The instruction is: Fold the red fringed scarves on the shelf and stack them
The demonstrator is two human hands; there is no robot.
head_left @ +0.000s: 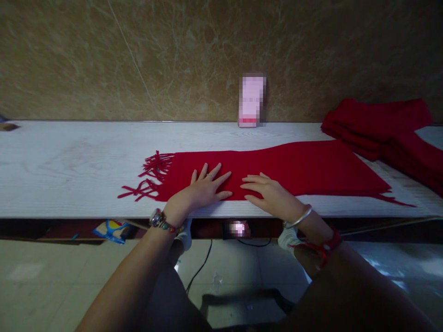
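A red scarf point(294, 166) lies folded in a long flat strip on the white wood-grain table point(69, 170). Its fringe spreads out at the left end, and a few strands trail at the right corner. My left hand point(206, 188) rests flat on the scarf toward its left part, fingers spread. A short way to its right, my right hand point(268, 193) lies palm down on the cloth near the front edge, fingers stretched out and slightly apart. Neither hand grips the fabric.
More red cloth point(377, 124) is heaped at the back right. A blurred pink phone-like object point(252, 101) leans on the marbled wall point(173, 60). Below the table edge are a blue-and-yellow packet point(111, 230) and a black cable point(200, 272). A brown-tipped object point(8, 126) sits far left.
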